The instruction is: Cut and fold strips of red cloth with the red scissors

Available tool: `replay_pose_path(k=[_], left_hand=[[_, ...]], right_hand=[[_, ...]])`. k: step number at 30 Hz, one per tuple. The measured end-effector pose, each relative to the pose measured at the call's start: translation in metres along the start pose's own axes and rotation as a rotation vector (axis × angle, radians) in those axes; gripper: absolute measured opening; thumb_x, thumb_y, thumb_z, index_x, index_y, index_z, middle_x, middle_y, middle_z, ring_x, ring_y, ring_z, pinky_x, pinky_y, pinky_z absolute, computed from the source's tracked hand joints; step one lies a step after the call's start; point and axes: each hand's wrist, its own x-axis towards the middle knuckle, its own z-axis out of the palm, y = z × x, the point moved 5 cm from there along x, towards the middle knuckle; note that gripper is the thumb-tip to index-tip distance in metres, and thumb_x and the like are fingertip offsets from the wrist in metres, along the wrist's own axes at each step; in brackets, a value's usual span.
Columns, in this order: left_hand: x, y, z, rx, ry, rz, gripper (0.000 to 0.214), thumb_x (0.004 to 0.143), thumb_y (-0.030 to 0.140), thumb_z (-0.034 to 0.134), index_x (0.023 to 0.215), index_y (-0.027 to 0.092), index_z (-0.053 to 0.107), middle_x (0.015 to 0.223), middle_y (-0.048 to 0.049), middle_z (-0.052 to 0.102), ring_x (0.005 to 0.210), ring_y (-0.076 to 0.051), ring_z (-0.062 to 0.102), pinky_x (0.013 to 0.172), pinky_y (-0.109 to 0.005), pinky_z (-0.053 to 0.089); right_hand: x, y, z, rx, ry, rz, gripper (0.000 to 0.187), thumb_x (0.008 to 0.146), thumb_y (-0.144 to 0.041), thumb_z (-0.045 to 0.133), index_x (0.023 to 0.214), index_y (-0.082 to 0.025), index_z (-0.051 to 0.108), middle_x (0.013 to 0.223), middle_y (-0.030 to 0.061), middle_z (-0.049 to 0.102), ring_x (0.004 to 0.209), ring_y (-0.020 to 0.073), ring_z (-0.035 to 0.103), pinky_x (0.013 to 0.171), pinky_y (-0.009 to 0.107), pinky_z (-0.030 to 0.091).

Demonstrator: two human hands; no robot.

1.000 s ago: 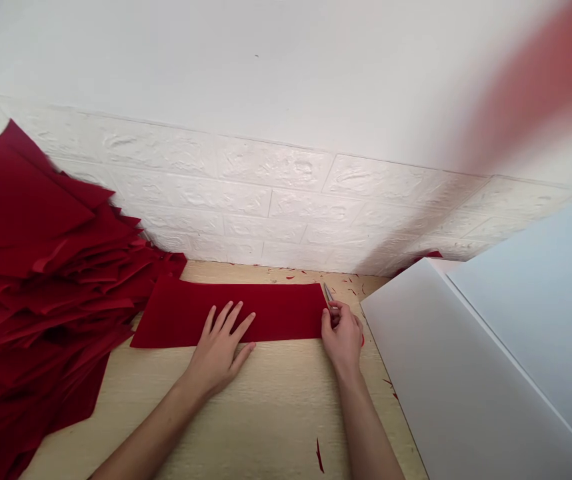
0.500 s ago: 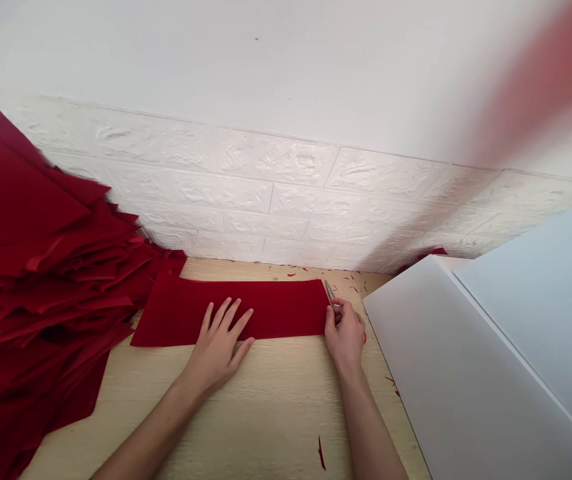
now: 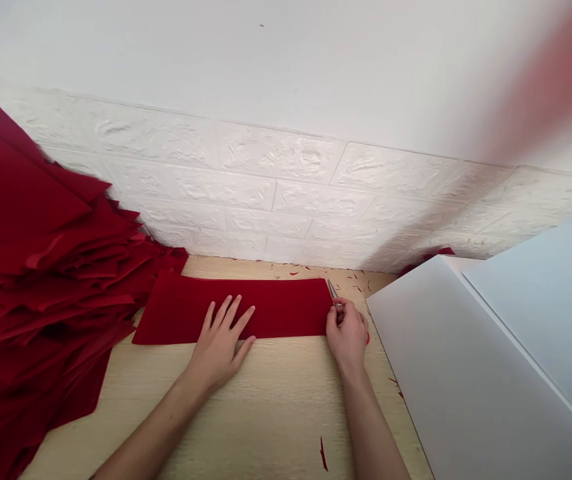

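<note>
A long red fabric piece (image 3: 291,307) lies flat on the wooden tabletop, close to the wall. My left hand (image 3: 221,337) rests on it with fingers spread, near its front edge. At the fabric's right end, my right hand (image 3: 347,333) is closed around a pair of scissors (image 3: 333,289). Their pointed metal blades show beyond the fingers, along the fabric's short edge, and a bit of red handle peeks out by the palm. Most of the handle is hidden by the hand.
A tall heap of red fabric pieces (image 3: 56,280) fills the left side. On the right stands a white box-like panel (image 3: 446,347). Thin red scraps (image 3: 323,453) are scattered on the wooden tabletop (image 3: 256,413). A white brick-patterned wall (image 3: 246,160) rises behind.
The camera view has shifted slightly. Both hands, the fabric and the scissors keep nearly the same places relative to each other.
</note>
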Motion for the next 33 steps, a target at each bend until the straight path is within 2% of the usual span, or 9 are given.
replay_pose_path(k=[5,11,15,21,33], left_hand=[[0.004,-0.007,-0.003,0.054,-0.005,-0.017,0.054,0.099,0.048,0.040,0.149,0.030,0.044,0.158,-0.0100,0.040,0.147,-0.031,0.035,0.118,-0.060,0.029],[0.009,-0.056,-0.016,0.191,-0.035,-0.172,0.056,0.099,0.047,0.037,0.147,0.020,0.049,0.156,-0.0164,0.041,0.147,-0.036,0.034,0.117,-0.061,0.028],[0.015,-0.080,-0.019,0.222,-0.057,-0.169,0.057,0.099,0.045,0.036,0.148,0.019,0.046,0.157,-0.0162,0.039,0.146,-0.034,0.036,0.118,-0.058,0.029],[0.016,-0.083,-0.014,0.209,-0.045,-0.174,0.058,0.099,0.045,0.033,0.150,0.020,0.043,0.160,-0.0143,0.036,0.148,-0.034,0.033,0.119,-0.057,0.029],[0.014,-0.082,-0.016,0.212,-0.038,-0.150,0.061,0.098,0.048,0.033,0.150,0.019,0.043,0.159,-0.0138,0.038,0.148,-0.033,0.033,0.119,-0.056,0.029]], right_hand=[[0.000,0.000,0.000,-0.011,-0.008,-0.008,0.024,0.084,-0.033,0.044,0.095,-0.019,0.060,0.073,0.0055,0.067,0.074,0.0239,0.059,0.090,0.041,0.039],[-0.001,-0.002,0.001,-0.036,-0.009,-0.032,0.026,0.085,-0.033,0.042,0.095,-0.019,0.061,0.073,0.0049,0.067,0.077,0.0243,0.060,0.093,0.042,0.039],[-0.001,-0.002,0.001,-0.056,-0.012,-0.045,0.026,0.086,-0.032,0.041,0.097,-0.019,0.061,0.074,0.0050,0.067,0.078,0.0243,0.060,0.094,0.042,0.038],[-0.001,-0.001,0.002,-0.076,-0.023,-0.064,0.023,0.086,-0.031,0.041,0.095,-0.019,0.059,0.074,0.0056,0.067,0.079,0.0248,0.060,0.092,0.040,0.039],[-0.001,-0.003,0.002,-0.122,-0.035,-0.065,0.025,0.086,-0.027,0.040,0.099,-0.018,0.060,0.079,0.0075,0.070,0.083,0.0251,0.062,0.093,0.041,0.038]])
